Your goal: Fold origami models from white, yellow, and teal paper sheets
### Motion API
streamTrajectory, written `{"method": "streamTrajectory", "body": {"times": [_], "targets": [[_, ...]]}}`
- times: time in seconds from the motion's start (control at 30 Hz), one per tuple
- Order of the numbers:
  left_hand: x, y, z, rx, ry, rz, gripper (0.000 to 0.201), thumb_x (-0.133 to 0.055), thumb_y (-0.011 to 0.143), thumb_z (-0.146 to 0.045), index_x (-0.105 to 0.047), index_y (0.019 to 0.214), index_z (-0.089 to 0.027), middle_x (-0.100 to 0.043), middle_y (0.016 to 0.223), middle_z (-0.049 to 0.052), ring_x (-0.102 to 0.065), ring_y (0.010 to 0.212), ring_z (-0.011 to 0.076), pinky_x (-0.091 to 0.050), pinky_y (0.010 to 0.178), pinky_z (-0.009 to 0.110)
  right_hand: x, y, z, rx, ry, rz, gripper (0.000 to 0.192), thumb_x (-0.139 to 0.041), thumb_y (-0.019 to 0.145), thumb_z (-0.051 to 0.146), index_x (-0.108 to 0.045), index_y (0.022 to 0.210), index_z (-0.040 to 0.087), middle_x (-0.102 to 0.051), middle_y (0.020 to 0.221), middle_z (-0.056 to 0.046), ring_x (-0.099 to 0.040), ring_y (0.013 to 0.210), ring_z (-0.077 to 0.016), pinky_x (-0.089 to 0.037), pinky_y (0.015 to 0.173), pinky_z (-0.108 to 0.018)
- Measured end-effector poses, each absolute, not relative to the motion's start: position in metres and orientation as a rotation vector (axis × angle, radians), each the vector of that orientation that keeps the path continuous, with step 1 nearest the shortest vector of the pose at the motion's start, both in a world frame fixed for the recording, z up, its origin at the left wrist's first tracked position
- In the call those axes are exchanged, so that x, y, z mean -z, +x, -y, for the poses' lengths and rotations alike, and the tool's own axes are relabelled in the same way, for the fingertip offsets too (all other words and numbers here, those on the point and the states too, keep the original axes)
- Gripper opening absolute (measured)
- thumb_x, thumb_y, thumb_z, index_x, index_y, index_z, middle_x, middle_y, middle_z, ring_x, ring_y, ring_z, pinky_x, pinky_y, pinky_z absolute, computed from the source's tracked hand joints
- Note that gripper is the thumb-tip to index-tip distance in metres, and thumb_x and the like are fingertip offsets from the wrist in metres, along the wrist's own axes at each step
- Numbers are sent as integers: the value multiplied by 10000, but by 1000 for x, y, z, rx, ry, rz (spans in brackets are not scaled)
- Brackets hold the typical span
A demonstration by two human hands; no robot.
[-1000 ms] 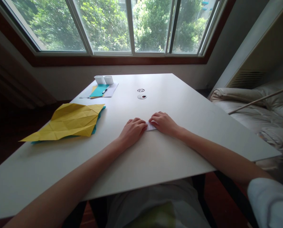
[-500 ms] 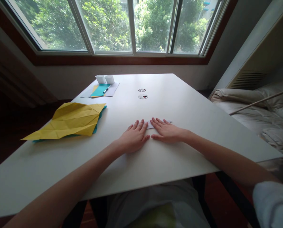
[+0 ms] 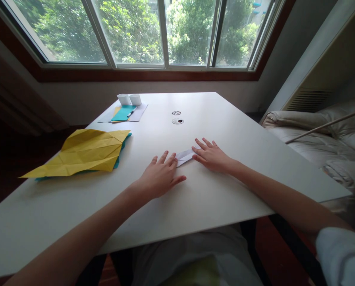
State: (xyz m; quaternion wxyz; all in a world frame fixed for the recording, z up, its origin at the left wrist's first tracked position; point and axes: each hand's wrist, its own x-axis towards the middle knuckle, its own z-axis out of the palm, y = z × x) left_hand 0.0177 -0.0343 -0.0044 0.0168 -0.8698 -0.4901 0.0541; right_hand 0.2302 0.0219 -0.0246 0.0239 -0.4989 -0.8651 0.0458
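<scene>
A large creased yellow paper sheet (image 3: pixel 94 149) covers a teal sheet (image 3: pixel 116 163) on a smooth white bench (image 3: pixel 240 127), with two small white containers (image 3: pixel 135 99), a stack of flat coloured paper (image 3: pixel 123 113) and a slim pen (image 3: pixel 131 113) beyond it, and two round discs (image 3: pixel 178 121) beyond and rightward. To the yellow sheet's right lies a narrow folded white paper strip (image 3: pixel 184 157), its long axis slanting away from the person toward the right. Left grip (image 3: pixel 160 174) and right grip (image 3: pixel 213 157) rest spread-fingered, apart, fingertips at opposite ends.
</scene>
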Motion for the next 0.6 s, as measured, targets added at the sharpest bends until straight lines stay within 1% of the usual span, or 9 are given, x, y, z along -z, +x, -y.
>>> {"method": "streamTrajectory", "body": {"times": [0.07,0.1,0.17,0.27,0.33,0.47,0.53,0.6], "targets": [[2,18,35,-94,-2777,1359,647,-295,860,-588,-446,1286,-126,-335,1414,153,-232,1317,338,-278,1008,495,26,227,-25,-32,-1533,2638,598,-187,883,569,-432,1313,232,-186,1486,-86,-107,1348,-344,-132,1035,-568],[1,18,35,-62,-2812,1294,644,-303,854,-597,-462,1269,-131,-362,1398,155,-263,1304,332,-292,1005,476,27,226,-27,-1,-1525,2626,582,-213,884,558,-444,1304,229,-213,1474,-101,-133,1337,-347,-144,1034,-554],[0,19,35,-17,-2874,1203,633,-315,847,-605,-486,1239,-137,-414,1359,155,-315,1277,321,-318,993,450,28,226,-30,-23,-1507,2623,558,-256,882,542,-420,1322,242,-289,1427,-122,-214,1297,-343,-194,1024,-519],[1,21,38,38,-2950,1115,609,-324,846,-604,-516,1185,-137,-475,1298,150,-374,1232,304,-357,961,425,28,229,-34,-205,-1492,2659,534,-272,875,544,-340,1359,329,-395,1325,-104,-327,1208,-322,-264,981,-500],[1,24,40,80,-2995,1070,593,-318,850,-602,-512,1180,-150,-507,1259,140,-413,1196,291,-374,938,416,27,232,-36,-299,-1453,2682,518,-276,875,542,-316,1361,368,-403,1323,-74,-331,1195,-315,-262,976,-504],[1,28,39,166,-3049,1032,513,-330,869,-560,-516,1178,-195,-555,1195,103,-464,1136,267,-372,925,417,26,236,-38,-361,-1326,2686,486,-328,878,485,-376,1337,333,-409,1361,-38,-307,1219,-291,-254,985,-478],[2,29,32,256,-3050,1094,436,-345,887,-506,-538,1152,-219,-584,1155,73,-481,1111,244,-377,919,401,26,236,-38,-365,-1287,2664,467,-367,870,458,-420,1310,308,-444,1344,-37,-312,1223,-279,-257,986,-464],[5,29,22,418,-2980,1264,367,-354,902,-436,-567,1107,-219,-616,1095,55,-504,1068,220,-394,895,370,27,235,-37,-371,-1269,2626,458,-409,854,453,-448,1284,299,-489,1306,-34,-317,1224,-275,-262,984,-458]]}}
